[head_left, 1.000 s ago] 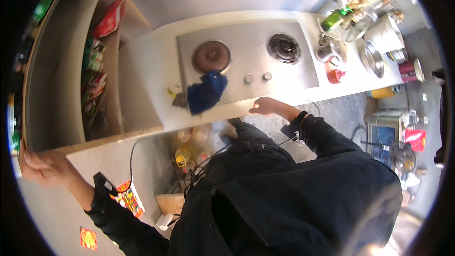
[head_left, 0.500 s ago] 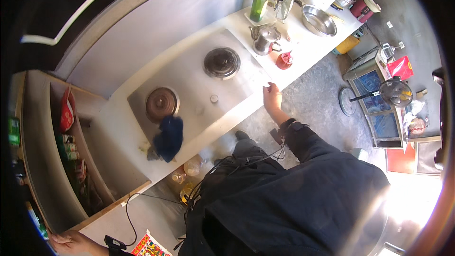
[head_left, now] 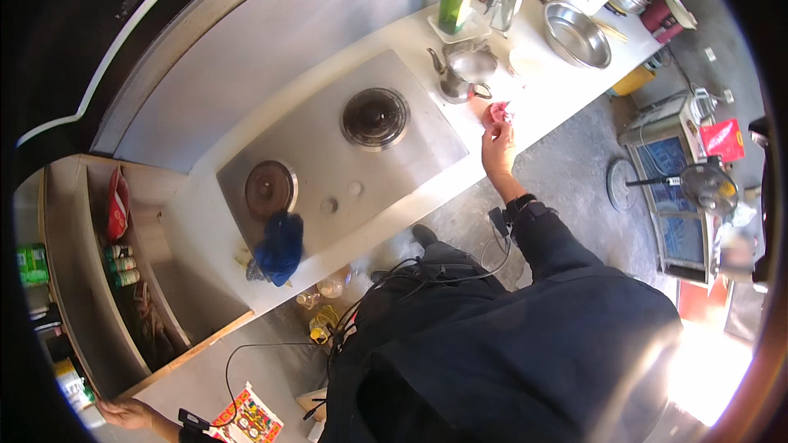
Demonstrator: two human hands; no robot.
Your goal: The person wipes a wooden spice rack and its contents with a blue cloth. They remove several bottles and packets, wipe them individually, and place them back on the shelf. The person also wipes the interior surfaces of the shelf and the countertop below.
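Note:
My right hand point(head_left: 498, 151) is at the counter, its fingers closed at the near side of a small red jar point(head_left: 497, 112). Just beyond the jar stands a steel kettle point(head_left: 468, 70) with a spout and a handle. At the lower left, my left hand point(head_left: 127, 413) is at the end of the wooden shelf unit point(head_left: 238, 321), beside a white and yellow container point(head_left: 72, 385). The fingertips of that hand are partly hidden, so its grip does not show.
A steel cooktop point(head_left: 328, 168) with two round burners is set in the white counter. A dark blue cloth point(head_left: 279, 248) lies on its near-left corner. A green pump bottle point(head_left: 455, 4) and a steel bowl point(head_left: 577, 34) stand farther back. A fan point(head_left: 707, 189) is at the right.
My right hand has moved from the counter's front edge to the red jar. My left hand stays by the shelf unit. The whole view has shifted slightly.

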